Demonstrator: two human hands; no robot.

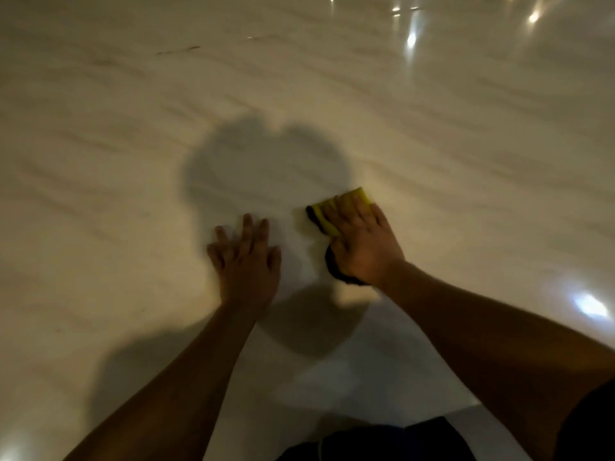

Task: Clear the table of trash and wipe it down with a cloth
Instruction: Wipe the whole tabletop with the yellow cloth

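Cloth point(325, 217) lies lengthwise under right hand point(362, 242), yellow end away

A glossy pale worktop point(133, 161) with faint brownish veining fills the view in dim warm light, with bright lamp reflections point(411, 39) far right and a soft shadow point(266, 161) at its middle.

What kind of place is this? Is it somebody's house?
Probably indoors, maybe a dining room or kitchen, though I cannot tell whose. The table is big, pale and shiny like polished stone, lamp glints reflect on it, and the right hand presses a yellow cloth flat on it.
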